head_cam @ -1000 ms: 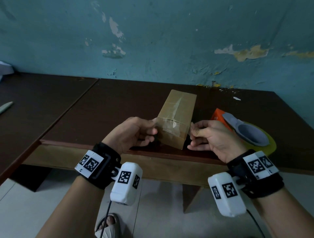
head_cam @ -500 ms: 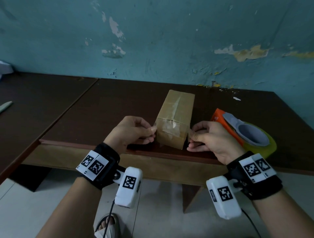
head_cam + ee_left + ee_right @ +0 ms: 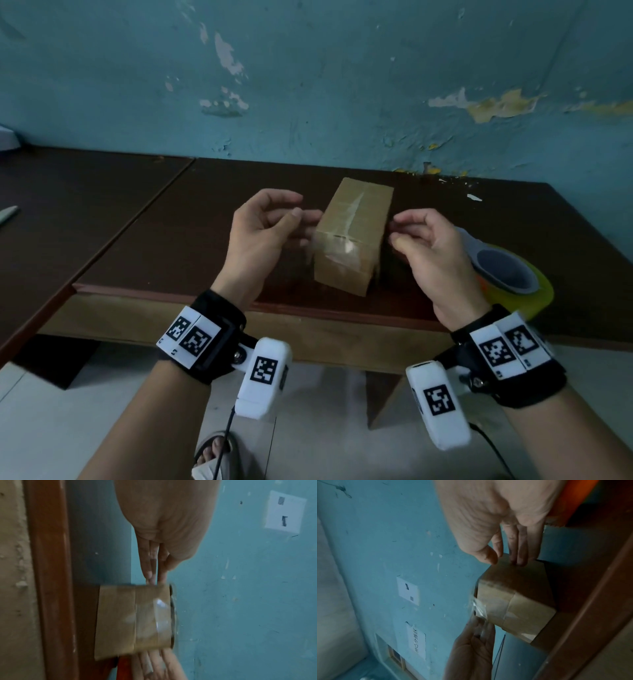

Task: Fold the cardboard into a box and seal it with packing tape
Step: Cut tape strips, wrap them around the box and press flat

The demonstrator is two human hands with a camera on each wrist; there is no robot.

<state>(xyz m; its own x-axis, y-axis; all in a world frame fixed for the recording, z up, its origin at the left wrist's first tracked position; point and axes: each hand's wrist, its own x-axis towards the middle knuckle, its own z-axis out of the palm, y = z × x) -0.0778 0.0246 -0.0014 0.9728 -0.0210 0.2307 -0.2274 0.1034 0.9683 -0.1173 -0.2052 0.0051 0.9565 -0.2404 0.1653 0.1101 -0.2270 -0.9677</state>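
Both hands have lifted off the box [image 3: 352, 236]: left hand [image 3: 263, 233] and right hand [image 3: 428, 246] now flank it, fingers loosely curled, holding nothing. The box sits mid-frame on the worktop [image 3: 191, 219], taped, so sealing looks nearly done.

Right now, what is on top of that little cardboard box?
Clear packing tape runs along the top of the cardboard box and down over its near end, glinting where it wrinkles. Nothing else sits on it. What is inside cannot be seen, since it is closed.
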